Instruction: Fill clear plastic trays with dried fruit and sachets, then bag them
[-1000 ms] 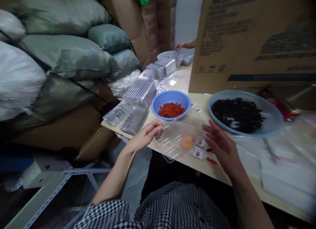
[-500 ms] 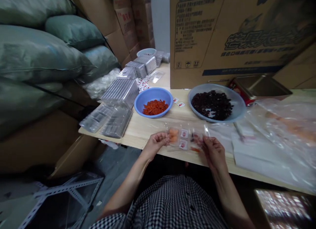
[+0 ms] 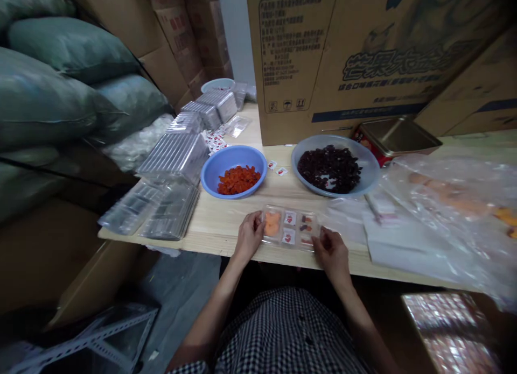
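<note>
A clear plastic tray [image 3: 289,228] lies at the front edge of the wooden table, with orange pieces in its left part, two small printed packets in the middle and dark and reddish pieces at the right. My left hand [image 3: 249,237] grips its left end between thumb and fingers. At the other end, my right hand [image 3: 332,251] pinches the tray's right edge. Behind it stand a blue bowl [image 3: 205,175] of orange-red dried pieces and a pale blue bowl [image 3: 375,175] of dark dried fruit. Two small packets [image 3: 277,168] lie between the bowls.
Stacked clear trays [image 3: 173,153] fill the table's left side. A large carton [image 3: 299,56] stands behind the bowls. At the right are an open tin [image 3: 399,137], a white sheet [image 3: 407,245] and a clear plastic bag [image 3: 456,202]. Green sacks [image 3: 72,46] are piled at far left.
The clear tray now rests flatter on the table, its pieces settled in the compartments. Both hands still hold its ends. The view has turned somewhat to the right.
</note>
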Available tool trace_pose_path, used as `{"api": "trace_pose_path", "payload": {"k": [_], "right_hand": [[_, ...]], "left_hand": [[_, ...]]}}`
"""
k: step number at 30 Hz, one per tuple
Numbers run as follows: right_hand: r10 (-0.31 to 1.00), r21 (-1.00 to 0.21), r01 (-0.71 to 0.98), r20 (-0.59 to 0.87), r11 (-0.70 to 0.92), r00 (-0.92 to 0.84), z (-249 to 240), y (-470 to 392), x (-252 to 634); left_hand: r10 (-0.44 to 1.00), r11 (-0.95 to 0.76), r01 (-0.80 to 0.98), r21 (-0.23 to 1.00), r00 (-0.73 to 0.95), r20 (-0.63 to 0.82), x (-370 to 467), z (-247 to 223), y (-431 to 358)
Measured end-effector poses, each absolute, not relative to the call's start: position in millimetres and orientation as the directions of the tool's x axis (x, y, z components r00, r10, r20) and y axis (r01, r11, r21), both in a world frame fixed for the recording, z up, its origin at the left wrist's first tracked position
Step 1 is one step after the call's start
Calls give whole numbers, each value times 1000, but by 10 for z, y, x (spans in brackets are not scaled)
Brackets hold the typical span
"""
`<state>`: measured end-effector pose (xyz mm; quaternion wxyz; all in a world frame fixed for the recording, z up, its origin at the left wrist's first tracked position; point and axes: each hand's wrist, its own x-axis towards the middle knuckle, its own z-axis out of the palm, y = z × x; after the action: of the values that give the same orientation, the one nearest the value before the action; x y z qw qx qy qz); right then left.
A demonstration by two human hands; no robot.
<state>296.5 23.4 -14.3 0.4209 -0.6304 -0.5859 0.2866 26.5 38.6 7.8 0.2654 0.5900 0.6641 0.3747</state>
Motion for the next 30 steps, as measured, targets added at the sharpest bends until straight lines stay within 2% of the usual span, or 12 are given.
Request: {"api": "trace_pose_path", "payload": {"k": [7, 10, 12, 15, 20, 22, 24, 28, 30], "right_hand": [[968, -712, 679, 252, 179, 10, -108, 532, 2877], [940, -581, 756, 315, 301, -132, -76, 660, 2745], [925, -530, 770, 320, 356, -207, -105, 758, 2673], [919, -544, 752, 329, 372, -217, -166, 894, 2595], [908, -566, 718, 339, 406, -246, -131, 831, 2565], [891, -576, 699, 404, 423, -205, -92, 691, 2654], [877, -587, 710, 472, 390, -92, -56, 537, 2852], [852, -574, 801, 493, 170, 173, 70, 293, 3525], [838, -585, 809, 468, 58, 279, 189, 207, 3837]], "left_hand": [[968, -61, 742, 667, -119, 221, 312, 23, 542], [972, -128, 818, 561, -8, 233, 410, -6, 598], [977, -161, 829, 536, 56, 208, 470, -31, 637], [975, -141, 844, 518, 29, 219, 495, -40, 654], [964, -89, 908, 410, -26, 266, 389, -21, 521], [957, -66, 918, 391, -53, 285, 353, -17, 466], [949, -63, 918, 392, -67, 309, 353, 10, 429], [929, -89, 901, 425, -79, 361, 406, 144, 410], [931, 14, 892, 453, -177, 320, 382, 196, 447]]}}
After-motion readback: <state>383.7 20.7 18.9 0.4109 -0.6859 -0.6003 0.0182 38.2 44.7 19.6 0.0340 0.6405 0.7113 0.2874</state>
